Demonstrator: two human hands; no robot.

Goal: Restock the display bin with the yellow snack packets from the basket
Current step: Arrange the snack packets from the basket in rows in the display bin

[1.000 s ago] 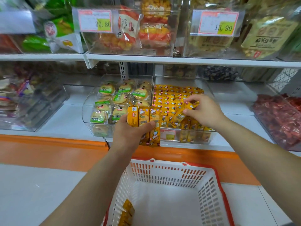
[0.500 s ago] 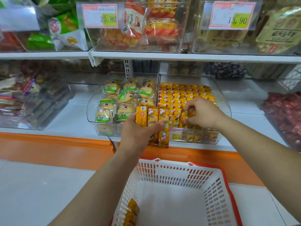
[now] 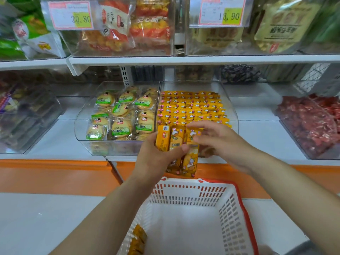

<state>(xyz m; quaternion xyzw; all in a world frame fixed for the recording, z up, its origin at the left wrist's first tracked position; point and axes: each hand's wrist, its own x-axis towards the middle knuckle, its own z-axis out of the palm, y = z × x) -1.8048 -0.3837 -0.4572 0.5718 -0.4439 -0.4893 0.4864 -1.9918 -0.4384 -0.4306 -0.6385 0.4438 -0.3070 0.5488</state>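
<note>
Bright, even overhead light, hardly any shadow. Pale glare streaks the clear upper bins. Fingers of the right hand are motion-blurred; the yellow snack packets beside them are sharp. The frame's corners look stretched and soft.

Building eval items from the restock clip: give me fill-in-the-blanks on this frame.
The left hand grips a bunch of ___ snack packets. The basket has white walls and a ___ rim. The round cakes left of the display bin carry ___ labels. The price tag above the display bin reads ___.
Missing words: yellow; red; green; 13.90
</note>
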